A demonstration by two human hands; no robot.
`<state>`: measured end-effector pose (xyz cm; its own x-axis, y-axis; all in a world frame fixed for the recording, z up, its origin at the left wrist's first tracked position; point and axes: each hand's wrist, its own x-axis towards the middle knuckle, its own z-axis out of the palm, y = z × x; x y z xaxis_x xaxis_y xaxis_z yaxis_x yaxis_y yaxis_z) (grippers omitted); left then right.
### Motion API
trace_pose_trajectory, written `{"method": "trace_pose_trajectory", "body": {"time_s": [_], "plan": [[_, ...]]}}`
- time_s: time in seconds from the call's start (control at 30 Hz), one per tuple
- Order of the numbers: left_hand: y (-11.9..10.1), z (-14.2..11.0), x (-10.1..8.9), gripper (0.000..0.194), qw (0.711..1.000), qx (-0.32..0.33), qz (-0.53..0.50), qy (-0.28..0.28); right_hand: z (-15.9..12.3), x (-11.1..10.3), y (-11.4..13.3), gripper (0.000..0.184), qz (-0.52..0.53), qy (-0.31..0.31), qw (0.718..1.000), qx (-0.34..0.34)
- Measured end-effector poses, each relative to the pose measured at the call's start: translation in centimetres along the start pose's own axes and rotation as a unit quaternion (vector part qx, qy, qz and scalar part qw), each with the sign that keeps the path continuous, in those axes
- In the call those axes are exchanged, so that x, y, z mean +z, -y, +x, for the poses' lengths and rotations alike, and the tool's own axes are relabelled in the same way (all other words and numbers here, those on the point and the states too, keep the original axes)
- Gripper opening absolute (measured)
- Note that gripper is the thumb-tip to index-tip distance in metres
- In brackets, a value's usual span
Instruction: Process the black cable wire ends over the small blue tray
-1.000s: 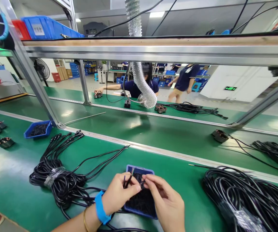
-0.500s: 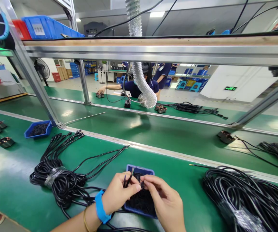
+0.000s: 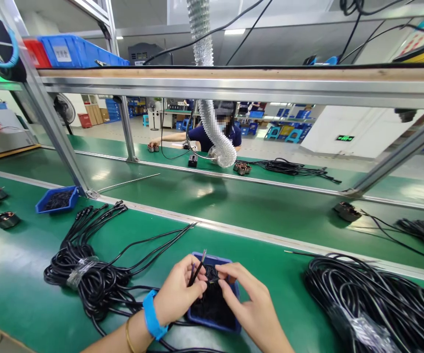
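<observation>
My left hand (image 3: 182,289), with a blue band at the wrist, is closed on black cables (image 3: 198,268) whose ends stick up between the fingers. My right hand (image 3: 247,291) pinches a thin dark piece (image 3: 213,281) between thumb and forefinger, close to the left fingertips; its exact kind is too small to make out. Both hands are above a blue bin (image 3: 215,323) filled with small black pieces that look like short tubing. A bundle of black cables (image 3: 97,279) tied with clear wrap lies left of my left hand.
At right lies a larger wrapped cable coil (image 3: 374,294). Another blue bin (image 3: 57,200) and several copper-wound motor stators (image 3: 6,220) are at left. A metal frame (image 3: 212,86) spans above, with a flexible duct (image 3: 212,122) hanging down. A co-worker (image 3: 206,137) sits opposite.
My right fingers have moved slightly apart from the left ones, and the thin dark piece now shows between them. The camera view has tilted up a little.
</observation>
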<state>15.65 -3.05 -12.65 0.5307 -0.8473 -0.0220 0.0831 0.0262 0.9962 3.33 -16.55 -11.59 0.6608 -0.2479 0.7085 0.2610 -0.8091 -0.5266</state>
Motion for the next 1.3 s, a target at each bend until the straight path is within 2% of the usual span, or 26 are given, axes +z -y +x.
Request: {"method": "trace_pose_trajectory", "body": {"time_s": [0.13,0.37,0.47,0.67,0.77,0.87,0.93,1.03,1.07,1.13,1.17,1.23,1.3], "plan": [[-0.2,0.0,-0.1,0.020,1.000,0.019,0.011,0.005,0.1,0.1,0.2,0.019,0.030,0.041,0.999,0.002],[-0.5,0.0,-0.4,0.021,1.000,0.023,-0.015,0.015,-0.1,0.5,-0.1,0.016,0.038,0.053,0.998,-0.014],[-0.8,0.1,-0.6,0.023,0.999,0.025,-0.022,0.034,-0.2,-0.1,-0.4,0.022,0.033,0.058,0.998,-0.011],[-0.5,0.1,-0.8,0.031,0.998,0.012,-0.012,0.062,-0.3,-0.9,-0.8,0.013,-0.024,0.069,0.995,-0.073],[-0.2,0.1,-0.8,0.037,0.997,-0.002,0.002,0.077,-0.2,-0.4,-0.4,0.012,-0.026,0.110,0.992,-0.063],[-0.2,0.2,-0.9,0.042,0.997,-0.004,0.009,0.082,-0.3,-1.1,0.7,0.015,0.013,0.136,0.991,-0.006],[-0.4,0.1,-1.1,0.044,0.995,0.009,-0.003,0.096,-0.3,-2.8,1.6,0.010,0.044,0.195,0.978,0.053],[-0.9,0.1,-1.5,0.048,0.989,0.041,-0.055,0.127,-0.3,-4.8,2.9,0.008,0.086,0.325,0.936,0.107],[-1.0,0.1,-1.7,0.050,0.987,0.042,-0.086,0.132,-0.2,-4.7,3.1,0.008,0.078,0.330,0.933,0.117],[-1.1,0.2,-2.0,0.053,0.983,0.026,-0.133,0.121,0.0,-3.3,2.9,0.008,-0.014,0.272,0.951,0.143],[-1.1,0.2,-2.1,0.053,0.984,0.012,-0.139,0.108,0.1,-2.0,2.4,0.011,-0.101,0.229,0.955,0.158],[-0.9,0.3,-2.4,0.056,0.989,-0.011,-0.119,0.085,0.2,0.9,1.2,0.026,-0.267,0.205,0.926,0.173],[-0.6,0.4,-2.7,0.061,0.994,-0.025,-0.080,0.069,0.1,3.4,0.0,0.037,-0.351,0.229,0.894,0.158]]}}
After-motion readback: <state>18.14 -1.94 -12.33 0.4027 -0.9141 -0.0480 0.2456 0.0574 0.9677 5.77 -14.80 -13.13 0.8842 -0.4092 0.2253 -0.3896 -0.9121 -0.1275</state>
